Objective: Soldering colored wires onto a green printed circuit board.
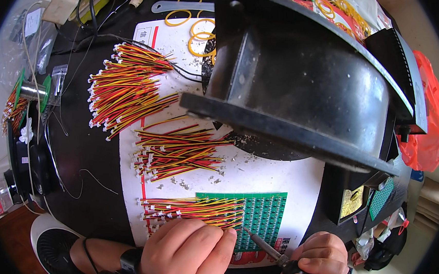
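My right hand (323,261) is wrapped round a soldering iron (275,253), its tip on the green circuit board (264,220). The board carries rows of small parts. Red, yellow and black wires (198,208) with white connectors lie across its left part, their bare ends in a column near the iron's tip. My left hand (190,250) is closed over the lower wires, its fingertips pinched on a wire close to the tip; the hand hides most of that wire. Two more wire bundles, a smaller one (177,151) and a larger one (130,86), lie farther off.
A big black fan housing (306,87) stands over the white sheet (309,180), strewn with solder bits. Yellow rubber bands (201,45) lie behind. A solder spool (31,91) is at left, a tip-cleaning tray (352,201) at right. A small fan (56,242) sits lower left.
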`<action>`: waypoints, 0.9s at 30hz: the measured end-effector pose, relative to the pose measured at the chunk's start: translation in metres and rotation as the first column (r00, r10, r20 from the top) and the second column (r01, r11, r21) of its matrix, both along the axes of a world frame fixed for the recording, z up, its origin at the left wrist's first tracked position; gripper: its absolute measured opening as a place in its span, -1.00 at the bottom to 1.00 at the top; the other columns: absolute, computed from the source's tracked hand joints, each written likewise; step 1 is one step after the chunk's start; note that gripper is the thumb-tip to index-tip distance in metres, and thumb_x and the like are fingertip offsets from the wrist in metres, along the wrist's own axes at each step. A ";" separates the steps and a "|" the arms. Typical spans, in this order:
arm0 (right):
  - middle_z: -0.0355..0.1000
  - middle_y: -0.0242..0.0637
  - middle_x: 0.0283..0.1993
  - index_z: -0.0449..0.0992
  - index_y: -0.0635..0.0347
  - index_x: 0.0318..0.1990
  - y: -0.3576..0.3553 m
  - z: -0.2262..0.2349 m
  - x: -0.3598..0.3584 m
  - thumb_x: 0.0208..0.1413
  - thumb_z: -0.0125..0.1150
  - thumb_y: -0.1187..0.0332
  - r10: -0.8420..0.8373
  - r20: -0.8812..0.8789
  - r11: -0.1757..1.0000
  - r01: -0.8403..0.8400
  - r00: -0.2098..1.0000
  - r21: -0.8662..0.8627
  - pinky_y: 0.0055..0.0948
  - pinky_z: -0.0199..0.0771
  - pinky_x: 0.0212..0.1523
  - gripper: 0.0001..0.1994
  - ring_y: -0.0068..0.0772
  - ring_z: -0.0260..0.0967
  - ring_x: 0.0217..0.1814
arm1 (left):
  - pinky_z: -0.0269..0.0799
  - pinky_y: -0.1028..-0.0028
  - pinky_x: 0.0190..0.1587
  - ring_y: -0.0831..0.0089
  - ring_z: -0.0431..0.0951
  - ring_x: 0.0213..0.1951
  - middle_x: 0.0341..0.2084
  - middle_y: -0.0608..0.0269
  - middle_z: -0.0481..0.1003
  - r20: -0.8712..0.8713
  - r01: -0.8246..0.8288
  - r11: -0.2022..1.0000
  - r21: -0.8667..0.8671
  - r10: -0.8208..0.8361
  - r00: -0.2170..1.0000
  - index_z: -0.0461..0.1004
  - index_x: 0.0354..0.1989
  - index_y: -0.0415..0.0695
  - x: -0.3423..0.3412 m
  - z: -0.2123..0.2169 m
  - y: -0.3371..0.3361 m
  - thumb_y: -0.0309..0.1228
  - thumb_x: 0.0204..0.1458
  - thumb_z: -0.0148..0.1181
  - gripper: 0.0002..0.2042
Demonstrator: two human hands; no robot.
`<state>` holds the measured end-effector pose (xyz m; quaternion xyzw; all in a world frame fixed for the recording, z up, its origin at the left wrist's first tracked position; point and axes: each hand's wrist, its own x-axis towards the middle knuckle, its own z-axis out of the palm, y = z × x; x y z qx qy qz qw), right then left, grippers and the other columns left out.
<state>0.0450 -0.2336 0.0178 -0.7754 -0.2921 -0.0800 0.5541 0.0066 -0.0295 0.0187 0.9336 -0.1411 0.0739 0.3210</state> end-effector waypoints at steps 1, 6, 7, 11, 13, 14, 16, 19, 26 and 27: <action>0.33 -0.20 -0.60 0.41 0.42 -0.36 0.001 0.001 -0.001 -0.02 0.28 0.46 -0.014 -0.007 1.000 0.014 1.000 -0.011 -0.43 0.28 -0.60 -0.80 -0.36 0.26 -0.66 | 0.52 0.35 -0.31 0.20 0.53 -0.41 -0.44 0.08 0.48 0.003 0.004 1.000 0.013 -0.004 1.000 0.56 -0.35 -0.36 0.000 0.000 0.000 -0.63 -0.07 0.24 -0.90; 0.34 -0.21 -0.59 0.42 0.42 -0.35 0.006 -0.004 -0.007 0.00 0.28 0.45 -0.027 -0.021 0.999 0.027 0.999 -0.030 -0.43 0.30 -0.58 -0.81 -0.36 0.27 -0.65 | 0.53 0.35 -0.30 0.19 0.53 -0.40 -0.45 0.08 0.47 0.015 -0.003 1.000 0.008 0.003 1.000 0.57 -0.35 -0.36 0.000 -0.002 0.000 -0.63 -0.08 0.23 -0.89; 0.28 -0.33 -0.64 0.40 0.27 -0.42 0.011 -0.011 -0.016 0.01 0.31 0.28 -0.171 -0.007 0.984 0.171 0.985 -0.053 -0.51 0.25 -0.61 -0.74 -0.46 0.24 -0.67 | 0.53 0.35 -0.30 0.19 0.53 -0.40 -0.45 0.08 0.47 0.019 -0.008 1.000 0.001 0.008 1.000 0.57 -0.34 -0.35 -0.001 -0.002 0.001 -0.63 -0.08 0.23 -0.89; 0.22 -0.46 -0.69 0.37 0.12 -0.49 0.009 -0.018 -0.024 0.02 0.34 0.10 -0.321 0.013 0.945 0.321 0.947 -0.069 -0.59 0.19 -0.65 -0.66 -0.56 0.21 -0.70 | 0.52 0.35 -0.30 0.19 0.53 -0.40 -0.45 0.08 0.47 0.010 0.005 1.000 0.016 -0.006 1.000 0.57 -0.34 -0.36 0.000 0.000 0.000 -0.63 -0.09 0.23 -0.88; 0.22 -0.46 -0.69 0.37 0.12 -0.48 0.009 -0.020 -0.023 0.02 0.35 0.10 -0.328 0.028 0.942 0.329 0.944 -0.060 -0.59 0.20 -0.65 -0.66 -0.56 0.21 -0.70 | 0.52 0.35 -0.30 0.20 0.53 -0.40 -0.45 0.08 0.47 -0.002 0.017 1.000 0.013 -0.017 1.000 0.57 -0.34 -0.36 0.001 0.000 -0.001 -0.63 -0.09 0.22 -0.87; 0.22 -0.46 -0.69 0.37 0.12 -0.48 0.010 -0.020 -0.022 0.02 0.35 0.10 -0.334 0.044 0.940 0.336 0.942 -0.051 -0.58 0.21 -0.64 -0.66 -0.56 0.21 -0.70 | 0.52 0.35 -0.30 0.20 0.53 -0.40 -0.45 0.08 0.47 -0.001 0.016 1.000 0.012 -0.016 1.000 0.57 -0.34 -0.36 0.001 0.000 0.000 -0.63 -0.09 0.22 -0.87; 0.28 -0.33 -0.64 0.39 0.27 -0.41 0.005 -0.005 -0.008 0.02 0.31 0.28 -0.180 0.011 0.983 0.180 0.984 -0.036 -0.51 0.25 -0.62 -0.74 -0.46 0.24 -0.68 | 0.52 0.35 -0.30 0.20 0.53 -0.39 -0.45 0.08 0.47 0.000 0.028 1.000 0.006 -0.028 1.000 0.57 -0.34 -0.36 0.000 0.000 0.002 -0.63 -0.09 0.22 -0.87; 0.33 -0.21 -0.60 0.41 0.42 -0.34 0.002 0.000 0.000 0.01 0.27 0.45 -0.006 -0.008 1.000 0.006 1.000 -0.013 -0.44 0.29 -0.59 -0.81 -0.36 0.26 -0.66 | 0.52 0.35 -0.30 0.20 0.53 -0.39 -0.45 0.08 0.47 0.000 0.022 1.000 0.007 -0.022 1.000 0.57 -0.34 -0.36 0.000 -0.001 0.002 -0.63 -0.09 0.22 -0.87; 0.33 -0.22 -0.61 0.42 0.42 -0.34 0.004 0.001 0.000 0.00 0.28 0.46 -0.021 -0.008 1.000 0.020 1.000 -0.020 -0.44 0.29 -0.60 -0.81 -0.37 0.25 -0.67 | 0.52 0.35 -0.31 0.20 0.53 -0.40 -0.45 0.08 0.47 0.012 0.022 1.000 -0.010 -0.022 1.000 0.57 -0.35 -0.36 0.001 -0.002 0.001 -0.63 -0.09 0.22 -0.88; 0.33 -0.22 -0.61 0.42 0.42 -0.34 0.004 0.001 0.000 0.00 0.28 0.46 -0.021 -0.008 1.000 0.021 1.000 -0.020 -0.44 0.29 -0.60 -0.81 -0.37 0.25 -0.67 | 0.52 0.35 -0.31 0.20 0.52 -0.40 -0.46 0.09 0.47 0.014 0.015 1.000 -0.006 -0.015 1.000 0.57 -0.35 -0.36 0.000 -0.002 0.001 -0.63 -0.09 0.22 -0.88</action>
